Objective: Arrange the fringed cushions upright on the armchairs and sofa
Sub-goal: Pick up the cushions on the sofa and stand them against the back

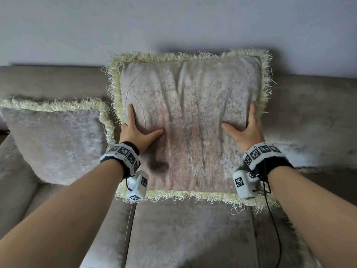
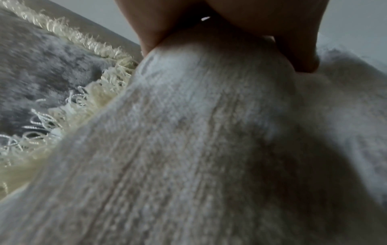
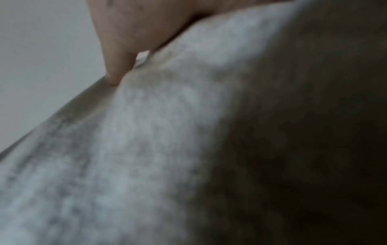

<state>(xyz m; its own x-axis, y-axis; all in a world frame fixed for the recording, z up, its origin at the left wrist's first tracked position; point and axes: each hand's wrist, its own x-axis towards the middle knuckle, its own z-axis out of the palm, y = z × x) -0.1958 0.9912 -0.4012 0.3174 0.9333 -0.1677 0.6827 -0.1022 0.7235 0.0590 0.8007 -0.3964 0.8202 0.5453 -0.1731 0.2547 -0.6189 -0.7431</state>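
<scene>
A large grey-pink fringed cushion [image 1: 189, 113] stands upright on the sofa seat, leaning on the backrest. My left hand [image 1: 141, 130] holds its left side, index finger up along the edge and thumb spread across the face. My right hand [image 1: 243, 128] mirrors it on the right side. The other fingers are hidden at the fringed edges. In the left wrist view the cushion [image 2: 188, 149] bulges between a finger and the thumb [image 2: 301, 58]. The right wrist view shows blurred cushion fabric [image 3: 136, 165] under a fingertip [image 3: 115, 69]. A second fringed cushion [image 1: 56, 144] leans upright to the left.
The beige velvet sofa [image 1: 183, 238] fills the lower view, with seams between its seat pads. Its backrest [image 1: 313, 105] runs behind both cushions under a plain grey wall [image 1: 173, 26]. The second cushion [image 2: 41, 74] lies close by my left hand.
</scene>
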